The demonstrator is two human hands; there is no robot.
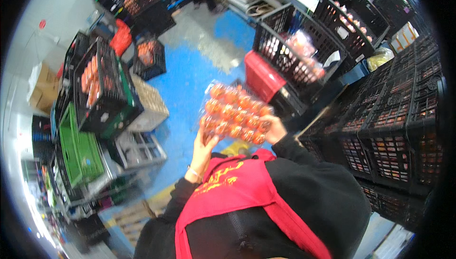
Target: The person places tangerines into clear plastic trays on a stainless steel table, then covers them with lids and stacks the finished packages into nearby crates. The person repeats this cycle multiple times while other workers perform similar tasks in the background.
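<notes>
A clear plastic pack of round orange-red produce, perhaps tomatoes (237,113), is held in front of my body, above the blue floor. My left hand (203,148) grips its lower left corner, thumb on the near edge. At its right end my right hand (274,129) is closed around the edge, the fingers partly over the top. The pieces sit in rows under shiny film. Where my fingers pass beneath the pack, they are hidden.
Black crates (381,130) of packed produce are stacked at my right. Ahead right, an open black crate (302,50) holds wrapped packs beside a red crate (265,75). On the left stand a black crate with packs (103,91), a green crate (80,148) and a foam box (151,104).
</notes>
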